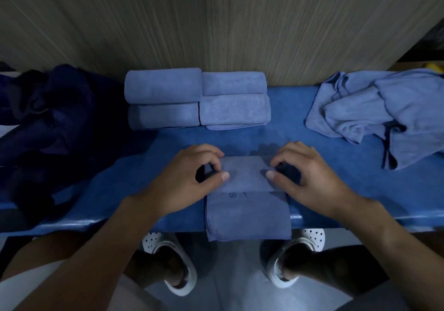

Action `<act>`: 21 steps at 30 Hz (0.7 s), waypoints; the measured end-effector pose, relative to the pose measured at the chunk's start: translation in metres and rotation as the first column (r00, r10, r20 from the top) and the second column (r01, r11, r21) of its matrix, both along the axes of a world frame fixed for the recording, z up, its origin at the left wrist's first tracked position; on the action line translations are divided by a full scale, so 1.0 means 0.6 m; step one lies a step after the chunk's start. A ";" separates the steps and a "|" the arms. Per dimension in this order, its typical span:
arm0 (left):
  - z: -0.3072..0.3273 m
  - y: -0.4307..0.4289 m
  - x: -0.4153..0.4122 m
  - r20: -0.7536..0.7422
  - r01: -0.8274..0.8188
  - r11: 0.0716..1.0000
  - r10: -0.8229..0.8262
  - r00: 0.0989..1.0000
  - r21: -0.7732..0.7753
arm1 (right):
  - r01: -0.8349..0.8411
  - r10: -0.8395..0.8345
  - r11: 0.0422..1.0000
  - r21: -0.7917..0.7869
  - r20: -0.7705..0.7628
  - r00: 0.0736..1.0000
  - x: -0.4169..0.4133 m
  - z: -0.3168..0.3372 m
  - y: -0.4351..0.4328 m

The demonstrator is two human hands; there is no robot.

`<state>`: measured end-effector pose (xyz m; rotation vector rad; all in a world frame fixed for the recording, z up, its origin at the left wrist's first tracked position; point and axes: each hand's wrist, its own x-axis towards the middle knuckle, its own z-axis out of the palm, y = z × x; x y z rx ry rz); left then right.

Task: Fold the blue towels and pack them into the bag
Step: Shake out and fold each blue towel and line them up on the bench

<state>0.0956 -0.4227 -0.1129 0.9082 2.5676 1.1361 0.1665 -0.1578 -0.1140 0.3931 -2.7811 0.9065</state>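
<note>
Two hands work one blue towel (247, 212) at the front edge of the blue table (360, 185). The left hand (189, 178) and the right hand (305, 176) each have curled fingers and a thumb pinching an end of the towel's turned-over upper part. Its lower part hangs over the table edge.

Four folded towels (197, 99) stand at the back centre against the ribbed wall (216, 22), as two stacks of two touching side by side.

Several loose towels (374, 109) lie crumpled in a heap at the right end of the table, well apart from the hands.

A dark navy fabric (48, 123) lies bunched at the left end. It may be the bag, but the dim light hides any opening or contents.

A pair of white perforated shoes (168, 250) shows on the floor below the table edge.
</note>
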 end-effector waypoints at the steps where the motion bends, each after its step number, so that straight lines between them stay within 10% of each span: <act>1: 0.000 0.000 0.000 -0.016 0.001 1.000 -0.001 1.000 -0.010 | 0.008 -0.008 1.000 -0.012 -0.006 1.000 0.000 -0.003 0.000; 8: 0.007 -0.003 0.000 -0.113 0.018 0.935 -0.062 0.992 -0.355 | 0.060 -0.085 0.991 0.116 0.226 0.970 0.004 -0.005 0.011; 13: 0.022 0.004 -0.001 -0.045 0.029 0.952 -0.045 0.998 -0.304 | 0.017 -0.038 0.998 0.065 0.329 0.944 -0.007 0.002 0.012; 17: 0.024 0.015 -0.008 -0.045 -0.090 0.975 0.083 0.996 -0.205 | 0.084 -0.056 0.987 -0.137 0.192 0.980 -0.025 0.006 0.002; 21: 0.024 0.022 -0.021 -0.206 -0.102 0.992 0.086 0.975 -0.070 | 0.156 -0.157 0.988 -0.011 -0.049 0.986 -0.050 0.002 -0.006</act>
